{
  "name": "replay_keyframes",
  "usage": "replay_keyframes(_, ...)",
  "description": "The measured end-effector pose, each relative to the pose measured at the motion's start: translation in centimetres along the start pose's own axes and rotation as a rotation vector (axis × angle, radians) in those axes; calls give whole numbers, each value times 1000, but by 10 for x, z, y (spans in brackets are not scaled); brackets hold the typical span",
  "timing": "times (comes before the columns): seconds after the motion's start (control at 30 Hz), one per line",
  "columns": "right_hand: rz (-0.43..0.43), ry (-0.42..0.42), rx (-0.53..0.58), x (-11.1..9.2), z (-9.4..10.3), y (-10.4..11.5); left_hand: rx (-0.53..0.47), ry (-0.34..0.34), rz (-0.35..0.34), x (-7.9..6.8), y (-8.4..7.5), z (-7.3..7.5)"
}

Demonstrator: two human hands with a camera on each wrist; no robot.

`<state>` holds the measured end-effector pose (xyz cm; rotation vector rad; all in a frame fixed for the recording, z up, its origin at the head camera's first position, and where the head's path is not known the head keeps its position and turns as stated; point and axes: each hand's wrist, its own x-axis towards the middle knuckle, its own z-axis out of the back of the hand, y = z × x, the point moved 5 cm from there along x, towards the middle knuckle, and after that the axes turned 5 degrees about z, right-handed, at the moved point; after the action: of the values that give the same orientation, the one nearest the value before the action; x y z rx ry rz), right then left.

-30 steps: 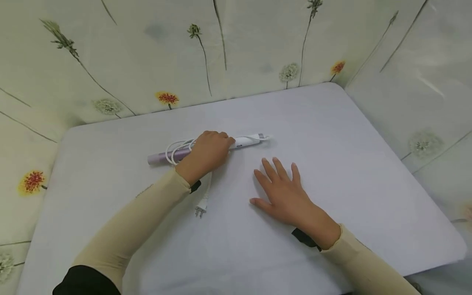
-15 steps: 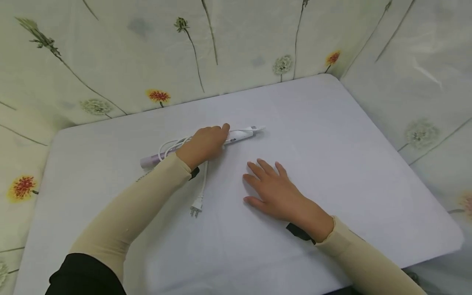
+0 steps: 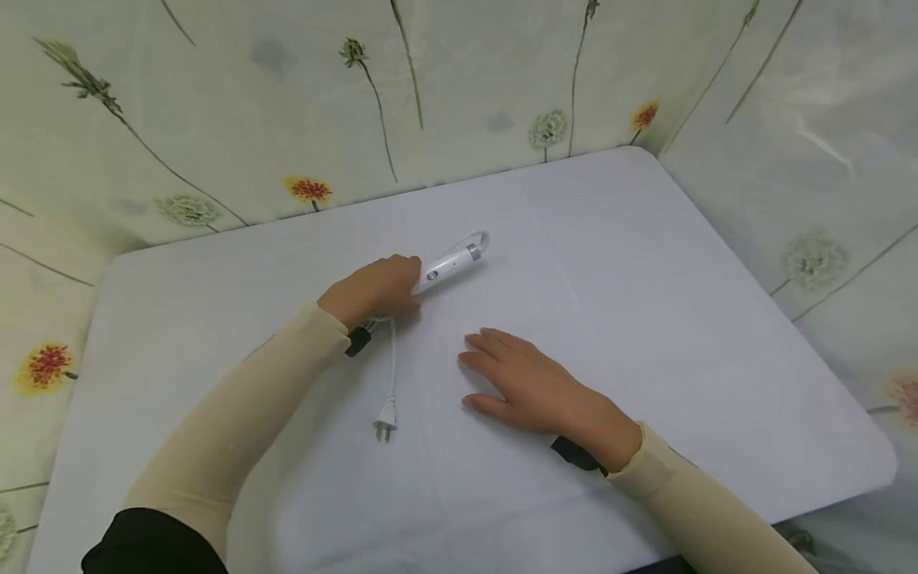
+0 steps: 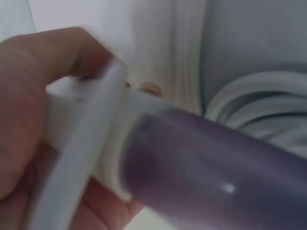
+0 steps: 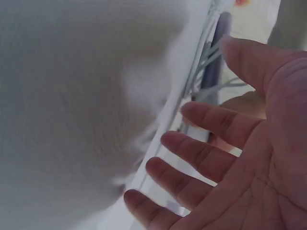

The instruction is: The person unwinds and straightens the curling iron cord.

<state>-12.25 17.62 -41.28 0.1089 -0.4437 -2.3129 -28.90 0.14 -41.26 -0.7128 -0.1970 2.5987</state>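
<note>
- Turned since the earlier head frame: the wand (image 3: 450,266) slants more steeply toward the far right, the left hand (image 3: 373,288) has shifted slightly left, and the plug (image 3: 386,418) lies a little nearer.
- Left hand: fingers and thumb wrap the wand's white section beside the purple barrel (image 4: 196,163), with a strand of the cord (image 4: 81,153) crossing it.
- Right hand (image 3: 534,387): holding nothing, fingers loosely extended, near and right of the wand.
- Wand: left of centre on the white table (image 3: 645,319), toward the far side; I cannot tell whether it is lifted. It is probably light and stiff, its smooth shell perhaps slippery. The white handle looks the best hold; a knock could well harm it.
- Cord: probably springy, so loops may slip or snag; pinning them against the barrel should help.
- Hidden: the left hand and sleeve cover the barrel in the head view; the left wrist view is blurred and cuts off the barrel's end.
</note>
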Motion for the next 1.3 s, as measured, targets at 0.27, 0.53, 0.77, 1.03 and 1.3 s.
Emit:
replay_keyframes(0.27, 20, 17, 144, 19, -4, 11, -71, -31, -86, -25, -21, 14)
replay_keyframes(0.53, 20, -29, 484, 67, -14, 10, -318, -122, -216, -63, -42, 40)
replay_keyframes(0.77, 176, 19, 607, 89, -17, 18, -580, -268, -295, -97, -50, 63)
replay_keyframes(1.03, 141, 154, 826, 82, -30, 26, -888, -449, -306, -121, -27, 88)
replay_keyframes(1.3, 143, 159, 761, 82, -35, 31, -965, -532, -189, -130, 9, 85)
